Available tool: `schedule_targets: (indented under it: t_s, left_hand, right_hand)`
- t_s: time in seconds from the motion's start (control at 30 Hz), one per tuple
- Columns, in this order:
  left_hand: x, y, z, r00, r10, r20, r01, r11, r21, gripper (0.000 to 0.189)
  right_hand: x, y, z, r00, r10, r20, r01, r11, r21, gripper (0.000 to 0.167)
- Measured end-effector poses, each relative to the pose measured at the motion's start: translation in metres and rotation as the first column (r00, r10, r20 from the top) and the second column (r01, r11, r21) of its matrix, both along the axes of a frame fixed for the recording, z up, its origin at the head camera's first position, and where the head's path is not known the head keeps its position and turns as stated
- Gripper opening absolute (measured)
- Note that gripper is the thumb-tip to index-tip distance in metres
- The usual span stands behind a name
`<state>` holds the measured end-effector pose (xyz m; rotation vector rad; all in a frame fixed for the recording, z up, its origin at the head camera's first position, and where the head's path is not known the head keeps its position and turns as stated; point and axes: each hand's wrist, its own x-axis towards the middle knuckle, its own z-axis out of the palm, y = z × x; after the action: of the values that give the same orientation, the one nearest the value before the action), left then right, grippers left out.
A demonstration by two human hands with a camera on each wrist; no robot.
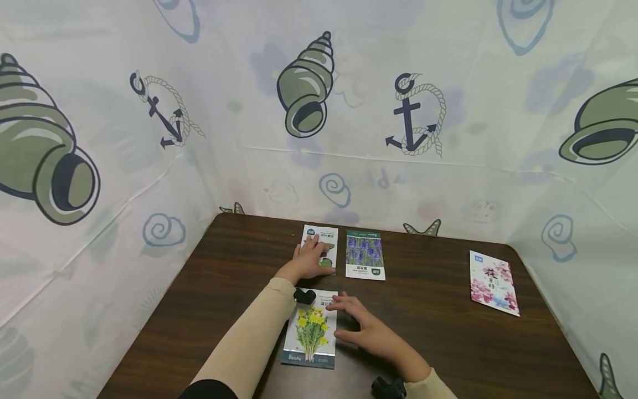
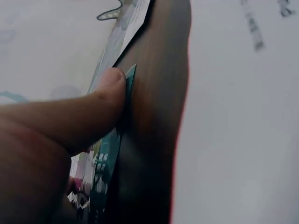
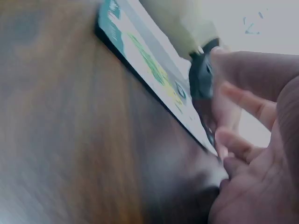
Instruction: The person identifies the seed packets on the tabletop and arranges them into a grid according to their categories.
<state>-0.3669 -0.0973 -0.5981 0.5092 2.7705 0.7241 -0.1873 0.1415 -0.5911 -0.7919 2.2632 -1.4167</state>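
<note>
My left hand rests on a white seed packet at the back of the table, fingers spread over its face. In the left wrist view its thumb touches a teal-edged packet. Nearer to me lies a seed packet with yellow flowers, its upper part partly under the left wrist. Beside that packet's right edge hovers my right hand, fingers loosely extended and holding nothing. A packet with purple flowers lies just right of the left hand.
A pink-blossom packet lies alone toward the table's right edge. The dark wooden table is bounded by a printed cloth at the back and sides. A pale, red-edged surface fills the right of the left wrist view.
</note>
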Motion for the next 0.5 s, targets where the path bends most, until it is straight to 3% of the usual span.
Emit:
schedule_targets:
  t_s: [0.13,0.3,0.5]
  left_hand:
    - [-0.007,-0.003,-0.004,1.0,-0.021,0.013,0.021,1.0,0.005,0.067]
    - [-0.006,-0.005,-0.003,0.999,-0.035,0.037,0.036,0.999,-0.008,0.061]
    - [0.0,-0.004,-0.001,0.998,-0.055,0.028,0.055,0.998,0.008,0.057]
  right_hand:
    - [-0.005,0.012,-0.004,0.994,0.015,0.106,0.004,0.985,-0.171,0.05]
    - [-0.01,0.028,-0.008,0.956,0.099,0.275,0.02,0.917,-0.399,0.051]
    - [-0.017,0.047,-0.008,0.954,0.152,0.259,0.003,0.857,-0.515,0.048]
